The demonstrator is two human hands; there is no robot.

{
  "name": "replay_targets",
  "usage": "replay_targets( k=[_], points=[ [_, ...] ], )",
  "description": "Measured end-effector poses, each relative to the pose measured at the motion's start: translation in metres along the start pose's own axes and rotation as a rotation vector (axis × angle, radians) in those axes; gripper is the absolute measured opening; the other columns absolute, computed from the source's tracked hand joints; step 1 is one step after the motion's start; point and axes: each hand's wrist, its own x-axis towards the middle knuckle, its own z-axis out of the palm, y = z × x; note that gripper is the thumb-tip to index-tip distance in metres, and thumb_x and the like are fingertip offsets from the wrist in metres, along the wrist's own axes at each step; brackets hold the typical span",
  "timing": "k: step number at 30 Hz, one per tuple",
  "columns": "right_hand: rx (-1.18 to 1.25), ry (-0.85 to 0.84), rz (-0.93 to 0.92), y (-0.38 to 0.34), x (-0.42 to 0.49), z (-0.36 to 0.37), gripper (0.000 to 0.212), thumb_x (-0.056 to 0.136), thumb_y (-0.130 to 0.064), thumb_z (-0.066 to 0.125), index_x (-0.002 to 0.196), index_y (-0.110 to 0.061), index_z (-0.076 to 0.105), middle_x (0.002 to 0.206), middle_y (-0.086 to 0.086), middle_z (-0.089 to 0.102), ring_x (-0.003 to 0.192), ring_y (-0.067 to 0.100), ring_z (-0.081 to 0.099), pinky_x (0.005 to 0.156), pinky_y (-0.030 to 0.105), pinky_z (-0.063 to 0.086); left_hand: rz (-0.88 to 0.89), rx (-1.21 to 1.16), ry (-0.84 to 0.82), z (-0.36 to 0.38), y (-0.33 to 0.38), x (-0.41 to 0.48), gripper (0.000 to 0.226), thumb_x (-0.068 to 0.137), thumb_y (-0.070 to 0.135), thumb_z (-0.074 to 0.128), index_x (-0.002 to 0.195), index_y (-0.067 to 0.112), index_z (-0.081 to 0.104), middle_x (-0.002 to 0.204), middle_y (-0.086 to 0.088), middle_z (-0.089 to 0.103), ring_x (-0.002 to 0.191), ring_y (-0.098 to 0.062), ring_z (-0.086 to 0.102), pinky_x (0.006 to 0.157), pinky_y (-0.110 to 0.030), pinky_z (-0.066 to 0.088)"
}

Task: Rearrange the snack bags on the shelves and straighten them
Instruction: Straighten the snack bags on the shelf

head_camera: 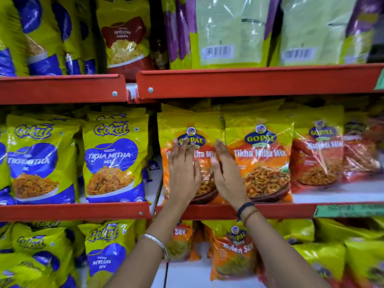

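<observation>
On the middle shelf stands an upright yellow-and-orange Gopal Tikha Mitha Mix bag (188,123). My left hand (182,173) lies flat on its front with fingers spread. My right hand (227,173) rests against the same bag's right side, palm turned left, fingers straight. Neither hand grips anything. A second Gopal Tikha Mitha Mix bag (259,154) stands just to the right, touching the first. Beyond it stands a red-and-yellow Gopal bag (316,150). Two yellow-and-blue Gokul Tikha Mitha bags (113,161) (39,163) stand upright on the left section.
Red shelf lips (249,82) (72,212) run across above and below the middle shelf. A red Nylon Chevda bag (125,42) and pale green bags (228,32) stand on the top shelf. Gopal Nylon Sev bags (233,252) and Gokul bags (108,250) fill the bottom shelf.
</observation>
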Motion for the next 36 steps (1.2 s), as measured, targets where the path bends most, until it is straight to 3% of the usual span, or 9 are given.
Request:
replay_targets(
  k=[3,7,11,15,19,25,28,31,36],
  points=[
    [0.107,0.401,0.010,0.012,-0.005,-0.045,0.040,0.096,-0.033,0.040,0.123,-0.010,0.057,0.125,0.005,0.060,0.119,0.016,0.053,0.101,0.031,0.041,0.101,-0.162,0.091,0.006,0.034,0.018,0.029,0.091,0.013,0.047,0.119,0.008,0.054,0.129,-0.014,0.054,0.130,-0.024,0.030,0.111,-0.039,0.024],
    [0.172,0.652,0.233,0.048,0.031,-0.108,0.031,0.096,-0.027,0.047,0.116,-0.005,0.055,0.112,0.008,0.054,0.104,0.018,0.049,0.088,0.029,0.037,-0.110,-0.314,-0.008,0.027,0.066,0.055,0.028,0.091,0.021,0.049,0.110,0.003,0.059,0.114,-0.019,0.059,0.110,-0.036,0.046,0.094,-0.033,0.027],
    [0.192,0.464,0.392,0.091,0.072,-0.151,0.039,0.091,-0.035,0.055,0.103,0.001,0.059,0.090,0.009,0.055,0.083,0.020,0.050,0.074,0.033,0.039,-0.354,-0.035,-0.137,0.046,0.080,0.086,0.037,0.091,0.041,0.049,0.108,0.012,0.064,0.121,-0.015,0.055,0.118,-0.038,0.038,0.095,-0.043,0.030],
    [0.066,0.280,0.446,0.096,0.096,-0.167,0.039,0.087,-0.023,0.065,0.057,-0.014,0.043,0.058,0.008,0.043,0.056,0.018,0.038,0.058,0.031,0.028,-0.470,0.014,-0.151,0.047,0.088,0.105,0.032,0.085,0.043,0.060,0.092,0.014,0.071,0.116,-0.012,0.059,0.119,-0.037,0.036,0.097,-0.047,0.029],
    [0.035,0.331,0.407,0.099,0.100,-0.170,0.031,0.081,-0.020,0.073,0.075,0.010,0.066,0.074,0.026,0.064,0.070,0.027,0.054,0.066,0.037,0.041,-0.467,0.055,-0.119,0.044,0.087,0.105,0.027,0.084,0.039,0.062,0.085,0.014,0.072,0.112,-0.010,0.063,0.122,-0.036,0.035,0.101,-0.048,0.026],
    [-0.076,0.448,0.320,0.098,0.083,-0.163,0.025,0.093,-0.017,0.056,0.102,0.004,0.065,0.101,0.024,0.068,0.095,0.034,0.063,0.074,0.028,0.038,-0.419,0.067,-0.056,0.044,0.094,0.094,0.028,0.090,0.034,0.054,0.099,0.010,0.066,0.118,-0.012,0.057,0.120,-0.036,0.036,0.097,-0.049,0.028],
    [-0.138,0.428,0.072,0.078,0.039,-0.143,0.038,0.099,-0.024,0.045,0.128,-0.001,0.050,0.130,0.020,0.056,0.122,0.029,0.050,0.099,0.030,0.036,-0.110,-0.024,0.121,0.047,0.106,0.061,0.036,0.096,0.030,0.040,0.126,0.012,0.047,0.133,-0.013,0.051,0.128,-0.032,0.037,0.102,-0.046,0.028],
    [-0.272,0.229,-0.176,0.073,0.001,-0.111,0.048,0.099,-0.023,0.035,0.144,-0.007,0.034,0.151,0.010,0.038,0.144,0.021,0.028,0.119,0.032,0.020,0.149,-0.092,0.022,0.063,0.121,0.021,0.048,0.098,0.029,0.033,0.144,0.017,0.024,0.154,-0.004,0.028,0.144,-0.018,0.015,0.116,-0.034,0.011],
    [-0.493,0.123,-0.081,0.098,-0.012,-0.094,0.058,0.096,-0.031,0.026,0.151,-0.015,0.014,0.161,0.002,0.012,0.149,0.014,0.005,0.121,0.033,0.000,0.113,-0.042,-0.166,0.090,0.103,-0.011,0.057,0.098,0.032,0.029,0.149,0.018,0.006,0.160,0.000,0.001,0.146,-0.010,-0.008,0.121,-0.037,0.004]
  ],
)
